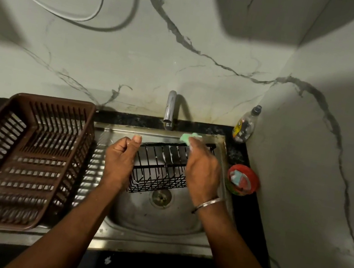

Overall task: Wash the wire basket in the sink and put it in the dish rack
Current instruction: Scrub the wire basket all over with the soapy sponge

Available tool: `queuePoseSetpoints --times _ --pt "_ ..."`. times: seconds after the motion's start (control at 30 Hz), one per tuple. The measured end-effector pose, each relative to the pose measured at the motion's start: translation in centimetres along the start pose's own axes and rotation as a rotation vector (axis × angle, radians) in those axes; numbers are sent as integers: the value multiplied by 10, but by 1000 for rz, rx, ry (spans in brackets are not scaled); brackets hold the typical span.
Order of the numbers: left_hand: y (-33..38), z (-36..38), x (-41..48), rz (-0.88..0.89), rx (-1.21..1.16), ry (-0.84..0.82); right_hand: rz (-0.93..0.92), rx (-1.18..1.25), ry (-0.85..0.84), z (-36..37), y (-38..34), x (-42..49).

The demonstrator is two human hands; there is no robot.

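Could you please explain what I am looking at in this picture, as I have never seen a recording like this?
There is no machine here. A person wears a camera on the head, so the one picture looks down at their own two arms. The left hand holds the left end of a black wire basket in the steel sink. The right hand presses a green sponge against its far rim. A brown dish rack stands left of the sink. A tap and a bottle are at the back, and a red tub sits to the right.
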State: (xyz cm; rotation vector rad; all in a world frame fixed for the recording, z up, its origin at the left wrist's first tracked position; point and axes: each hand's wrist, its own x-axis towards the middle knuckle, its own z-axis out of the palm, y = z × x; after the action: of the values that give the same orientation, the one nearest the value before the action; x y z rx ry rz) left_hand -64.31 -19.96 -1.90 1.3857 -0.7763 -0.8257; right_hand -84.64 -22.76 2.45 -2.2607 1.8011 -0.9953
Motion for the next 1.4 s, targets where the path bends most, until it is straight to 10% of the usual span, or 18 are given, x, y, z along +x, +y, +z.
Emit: queuePoseSetpoints --times 0.17,0.63,0.83,1.4 --pt "1 7 -9 -26 -37 -26 -344 58 -156 25 -37 -22" --pt "11 1 -10 -48 -55 -5 105 128 49 -4 20 14" --pt "10 5 -11 -75 -51 -7 -158 133 -105 12 -18 -7" --pt "5 4 -5 -51 -30 15 -28 -38 13 -2 28 6"
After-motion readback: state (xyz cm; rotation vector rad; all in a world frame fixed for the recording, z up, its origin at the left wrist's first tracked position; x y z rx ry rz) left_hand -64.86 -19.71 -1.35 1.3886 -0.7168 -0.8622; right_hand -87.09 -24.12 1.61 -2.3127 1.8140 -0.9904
